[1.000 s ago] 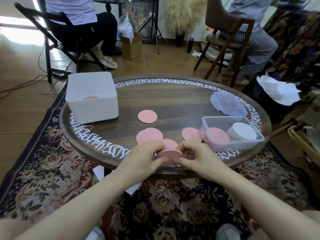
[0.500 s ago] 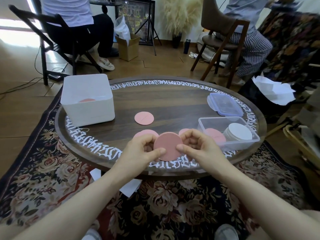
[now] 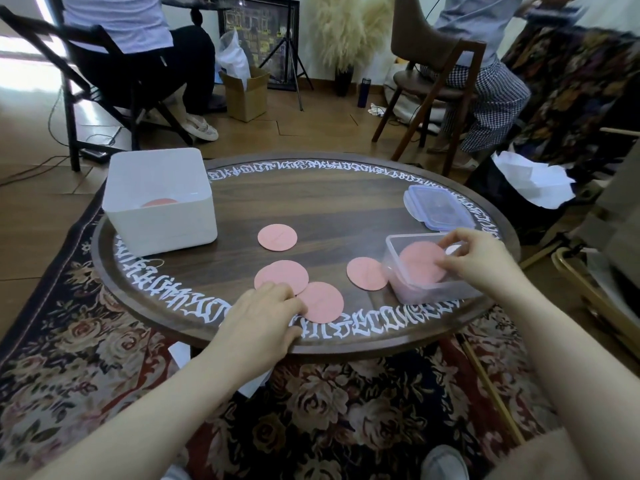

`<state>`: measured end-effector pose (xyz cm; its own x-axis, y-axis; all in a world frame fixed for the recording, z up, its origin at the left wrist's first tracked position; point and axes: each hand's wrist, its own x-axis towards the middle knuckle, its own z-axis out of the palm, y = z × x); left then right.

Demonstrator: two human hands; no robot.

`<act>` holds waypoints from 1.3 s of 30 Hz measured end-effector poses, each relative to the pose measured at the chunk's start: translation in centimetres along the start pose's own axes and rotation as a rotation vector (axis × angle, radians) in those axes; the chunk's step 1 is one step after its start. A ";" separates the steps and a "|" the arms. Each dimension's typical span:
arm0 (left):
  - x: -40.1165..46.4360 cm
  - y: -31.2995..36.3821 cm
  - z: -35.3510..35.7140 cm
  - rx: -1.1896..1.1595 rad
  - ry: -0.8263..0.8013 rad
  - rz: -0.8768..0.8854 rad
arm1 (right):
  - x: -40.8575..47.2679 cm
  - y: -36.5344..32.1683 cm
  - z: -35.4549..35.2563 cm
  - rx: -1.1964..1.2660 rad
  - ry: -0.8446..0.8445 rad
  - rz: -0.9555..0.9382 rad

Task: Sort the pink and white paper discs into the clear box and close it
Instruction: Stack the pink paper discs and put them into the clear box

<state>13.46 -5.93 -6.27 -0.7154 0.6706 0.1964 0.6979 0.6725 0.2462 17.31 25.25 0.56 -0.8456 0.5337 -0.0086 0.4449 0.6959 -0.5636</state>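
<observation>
Now your right hand [image 3: 485,261] has carried the pink stack [image 3: 422,263] from the table edge into the clear box [image 3: 401,271], fingers pinching its rim. Your left hand [image 3: 263,317], fingers loosely curled, rests on the loose pink discs [image 3: 280,277] beside that box; its lid [image 3: 440,207] waits behind.

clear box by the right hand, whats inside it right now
The clear box holds pink discs, which the right hand grips. A sliver of white disc shows behind the fingers; the hand covers the rest.

Both bare forearms reaching forward, left hand [image 3: 261,317] lying palm down with fingers loosely extended, right hand [image 3: 479,259] stretching further out, fingers curling in a pinch.
</observation>
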 end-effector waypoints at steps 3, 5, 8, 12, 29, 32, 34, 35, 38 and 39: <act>0.1 0.2 -0.2 -0.021 -0.028 -0.016 | 0.2 0.1 0.4 -0.087 -0.053 0.014; 0.1 0.3 -0.2 -0.025 -0.049 -0.036 | 0.1 -0.1 0.6 -0.198 -0.029 0.012; -0.1 0.4 -0.3 -0.022 -0.033 -0.019 | -0.4 -0.6 1.3 -0.353 0.043 -0.022; 0.0 0.3 -0.3 -0.011 -0.029 -0.027 | -0.5 -0.9 2.2 -0.485 0.093 -0.078; 0.0 0.5 -1.0 -0.009 -0.086 -0.036 | -5.0 -7.0 10.0 -0.129 -0.410 -0.277; -0.1 0.5 -0.9 -0.013 -0.087 -0.037 | -5.1 -7.4 10.2 -0.114 -0.426 -0.244; -0.1 0.5 -0.9 -0.018 -0.089 -0.039 | -5.3 -7.5 10.5 -0.025 -0.462 -0.201; -0.1 0.5 -0.9 -0.031 -0.090 -0.044 | -5.4 -7.5 10.6 0.014 -0.481 -0.184; 0.1 0.3 -0.7 -0.133 -0.092 -0.121 | -5.4 -7.1 11.0 0.076 -0.471 -0.157; 0.1 0.3 -0.7 -0.214 -0.080 -0.167 | -5.3 -6.9 10.9 0.085 -0.453 -0.149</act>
<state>13.59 -5.86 -5.53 -0.8089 0.5845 0.0628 0.5419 0.7000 0.4652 15.48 12.41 -4.53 -0.9500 0.1556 -0.2707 0.2999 0.6968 -0.6516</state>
